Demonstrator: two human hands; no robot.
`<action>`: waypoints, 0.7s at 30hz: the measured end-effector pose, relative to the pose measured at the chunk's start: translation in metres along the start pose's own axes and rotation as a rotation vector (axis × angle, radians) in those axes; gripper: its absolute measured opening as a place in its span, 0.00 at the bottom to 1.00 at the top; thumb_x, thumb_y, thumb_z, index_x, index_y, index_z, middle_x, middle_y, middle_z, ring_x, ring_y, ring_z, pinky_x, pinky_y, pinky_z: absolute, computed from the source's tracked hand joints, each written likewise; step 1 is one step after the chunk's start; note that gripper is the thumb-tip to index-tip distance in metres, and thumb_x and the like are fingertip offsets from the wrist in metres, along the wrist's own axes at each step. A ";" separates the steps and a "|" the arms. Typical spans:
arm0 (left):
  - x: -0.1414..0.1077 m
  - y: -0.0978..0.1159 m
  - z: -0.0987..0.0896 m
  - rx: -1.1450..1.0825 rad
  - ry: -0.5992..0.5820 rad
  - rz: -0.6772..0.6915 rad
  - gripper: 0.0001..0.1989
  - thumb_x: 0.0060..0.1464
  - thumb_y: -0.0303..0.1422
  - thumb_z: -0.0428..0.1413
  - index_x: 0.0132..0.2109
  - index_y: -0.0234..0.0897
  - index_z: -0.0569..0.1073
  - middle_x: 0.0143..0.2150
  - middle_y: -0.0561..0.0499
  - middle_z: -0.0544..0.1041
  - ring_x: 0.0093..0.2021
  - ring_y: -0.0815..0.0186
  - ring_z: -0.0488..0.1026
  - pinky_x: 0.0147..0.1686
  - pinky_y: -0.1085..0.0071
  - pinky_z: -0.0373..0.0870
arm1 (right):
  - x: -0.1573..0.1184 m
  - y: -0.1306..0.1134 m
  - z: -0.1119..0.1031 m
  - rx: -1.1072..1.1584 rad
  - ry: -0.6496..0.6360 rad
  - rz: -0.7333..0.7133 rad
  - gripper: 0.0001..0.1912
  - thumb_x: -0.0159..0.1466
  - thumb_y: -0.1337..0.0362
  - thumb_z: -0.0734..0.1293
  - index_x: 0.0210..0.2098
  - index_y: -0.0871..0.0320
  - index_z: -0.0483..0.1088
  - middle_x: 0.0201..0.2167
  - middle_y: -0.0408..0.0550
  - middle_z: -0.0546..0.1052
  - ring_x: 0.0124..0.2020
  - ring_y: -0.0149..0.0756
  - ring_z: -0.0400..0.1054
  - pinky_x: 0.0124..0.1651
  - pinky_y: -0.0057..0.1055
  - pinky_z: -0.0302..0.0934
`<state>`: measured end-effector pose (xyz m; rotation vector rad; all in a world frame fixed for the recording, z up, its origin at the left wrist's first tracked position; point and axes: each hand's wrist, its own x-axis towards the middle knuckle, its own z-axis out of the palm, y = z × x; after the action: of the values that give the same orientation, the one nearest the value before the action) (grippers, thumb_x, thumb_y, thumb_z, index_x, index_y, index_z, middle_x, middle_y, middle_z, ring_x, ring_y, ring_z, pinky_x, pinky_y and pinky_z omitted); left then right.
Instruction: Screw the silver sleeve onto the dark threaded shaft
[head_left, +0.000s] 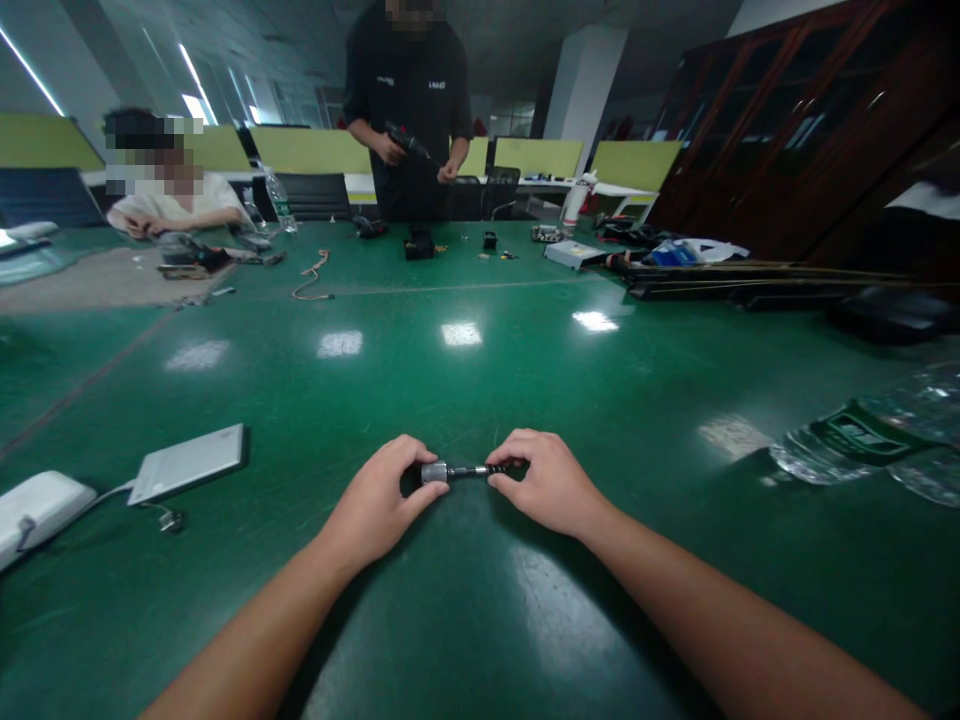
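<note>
A short metal cylinder (434,472) is pinched between the thumb and fingers of my left hand (384,492), near the middle of the green table (465,390). From its right side a thin dark and silver shaft (469,471) runs level toward my right hand (546,482). The thumb and fingertips of my right hand close on the dark, ridged end of that shaft. Cylinder and shaft lie in one line. Part of the dark end is hidden behind the right fingers.
On the left lie a silver flat box (189,463) and a white device (41,510) with a cable. Clear plastic bottles (855,438) lie at the right. Across the table, a standing person (409,110) holds a drill (409,142), and another person (180,195) sits.
</note>
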<state>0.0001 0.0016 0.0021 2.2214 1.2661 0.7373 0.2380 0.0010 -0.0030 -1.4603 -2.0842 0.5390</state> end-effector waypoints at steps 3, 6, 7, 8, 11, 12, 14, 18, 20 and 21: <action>-0.001 0.000 -0.001 -0.003 -0.007 0.013 0.08 0.57 0.34 0.60 0.43 0.38 0.71 0.42 0.49 0.75 0.43 0.59 0.72 0.44 0.63 0.68 | 0.000 -0.002 0.000 -0.006 0.008 0.015 0.07 0.55 0.69 0.71 0.33 0.53 0.79 0.31 0.44 0.78 0.34 0.35 0.70 0.40 0.33 0.61; -0.002 -0.001 -0.001 -0.005 -0.017 0.022 0.09 0.56 0.35 0.60 0.42 0.38 0.71 0.41 0.49 0.75 0.42 0.60 0.72 0.44 0.63 0.67 | -0.001 -0.005 0.002 0.005 0.013 0.009 0.07 0.55 0.69 0.72 0.34 0.54 0.79 0.31 0.44 0.79 0.34 0.35 0.70 0.40 0.33 0.61; -0.002 -0.002 0.000 -0.006 -0.021 0.026 0.09 0.56 0.35 0.61 0.41 0.37 0.71 0.41 0.49 0.75 0.42 0.60 0.72 0.44 0.63 0.67 | -0.001 -0.006 0.003 0.018 0.011 0.001 0.08 0.55 0.69 0.72 0.35 0.55 0.79 0.31 0.44 0.79 0.34 0.35 0.70 0.40 0.33 0.61; -0.002 -0.002 0.000 -0.009 -0.023 0.031 0.09 0.55 0.35 0.61 0.41 0.37 0.71 0.41 0.49 0.75 0.42 0.60 0.72 0.43 0.64 0.67 | -0.001 -0.007 0.005 0.031 0.007 -0.014 0.09 0.55 0.69 0.73 0.36 0.55 0.79 0.31 0.44 0.79 0.33 0.35 0.70 0.41 0.33 0.61; -0.003 -0.005 0.001 -0.033 -0.029 0.064 0.10 0.53 0.33 0.64 0.40 0.37 0.72 0.40 0.50 0.75 0.41 0.61 0.72 0.42 0.65 0.67 | -0.003 -0.010 0.011 0.053 -0.013 -0.098 0.09 0.55 0.70 0.74 0.36 0.55 0.78 0.30 0.42 0.79 0.34 0.34 0.70 0.42 0.34 0.60; -0.003 -0.006 0.002 -0.046 -0.032 0.079 0.10 0.52 0.32 0.64 0.39 0.37 0.72 0.40 0.51 0.75 0.41 0.61 0.72 0.42 0.66 0.67 | -0.003 -0.012 0.013 0.051 -0.017 -0.133 0.09 0.56 0.70 0.74 0.36 0.55 0.78 0.30 0.42 0.79 0.34 0.34 0.70 0.43 0.34 0.60; -0.003 -0.006 0.003 -0.066 -0.041 0.103 0.11 0.50 0.31 0.66 0.38 0.37 0.71 0.39 0.51 0.74 0.40 0.62 0.72 0.41 0.67 0.67 | -0.003 -0.013 0.016 0.046 -0.023 -0.189 0.08 0.57 0.70 0.74 0.36 0.55 0.78 0.30 0.42 0.79 0.35 0.34 0.70 0.44 0.35 0.59; -0.003 -0.005 0.004 -0.064 -0.057 0.095 0.11 0.50 0.33 0.66 0.39 0.38 0.72 0.39 0.51 0.76 0.40 0.62 0.72 0.42 0.67 0.67 | -0.004 -0.013 0.018 0.049 -0.051 -0.238 0.06 0.59 0.69 0.73 0.37 0.55 0.78 0.31 0.44 0.80 0.35 0.35 0.70 0.44 0.36 0.58; -0.003 -0.003 0.004 -0.048 -0.075 0.095 0.11 0.52 0.36 0.64 0.39 0.38 0.73 0.38 0.51 0.76 0.40 0.62 0.72 0.42 0.66 0.66 | -0.004 -0.013 0.017 0.057 -0.058 -0.244 0.06 0.60 0.69 0.72 0.37 0.55 0.78 0.32 0.44 0.80 0.35 0.35 0.70 0.45 0.36 0.58; -0.003 -0.002 0.003 -0.045 -0.079 0.097 0.10 0.53 0.36 0.63 0.39 0.38 0.73 0.38 0.51 0.76 0.40 0.62 0.73 0.42 0.66 0.66 | -0.005 -0.013 0.017 0.062 -0.060 -0.247 0.05 0.61 0.68 0.71 0.38 0.56 0.78 0.32 0.44 0.80 0.35 0.35 0.70 0.45 0.36 0.58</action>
<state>-0.0002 -0.0004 -0.0025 2.2652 1.1008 0.6989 0.2191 -0.0080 -0.0094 -1.1428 -2.2333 0.5495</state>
